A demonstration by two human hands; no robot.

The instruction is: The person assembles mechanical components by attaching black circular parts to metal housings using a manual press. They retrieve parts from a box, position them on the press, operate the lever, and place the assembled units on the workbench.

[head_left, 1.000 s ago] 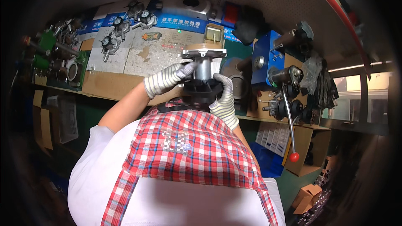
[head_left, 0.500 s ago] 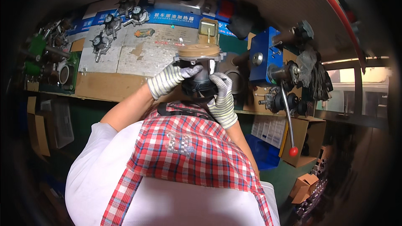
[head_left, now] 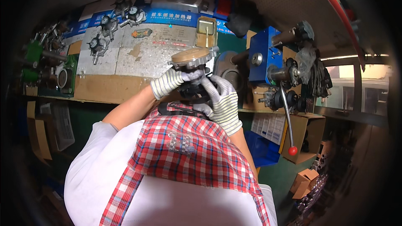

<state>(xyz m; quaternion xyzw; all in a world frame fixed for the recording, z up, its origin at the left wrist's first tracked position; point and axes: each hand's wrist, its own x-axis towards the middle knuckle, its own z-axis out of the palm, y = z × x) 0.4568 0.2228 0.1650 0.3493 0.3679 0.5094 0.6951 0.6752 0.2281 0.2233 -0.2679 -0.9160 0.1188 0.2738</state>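
In front of my chest I hold a metal pump-like part (head_left: 191, 64), with a tan disc on top and a black lower body. Now it leans, its disc tipped to one side. My left hand (head_left: 169, 83), in a striped glove, is closed on its left side just below the metal flange. My right hand (head_left: 223, 104), gloved alike, curls round the right and lower side of the black body. The right fingertips are partly hidden behind the part.
Several small metal pump units (head_left: 99, 47) lie on the bench's left. A blue machine (head_left: 260, 58) with a red-knobbed lever (head_left: 292, 150) stands at right. Behind the held part is a shallow metal tray (head_left: 206, 27) with a brush. Green clamps (head_left: 34, 54) stand far left.
The held part has tilted and shifted slightly left and lower. My right hand has turned and moved round its side, fingers spread more. The left hand keeps its grip.
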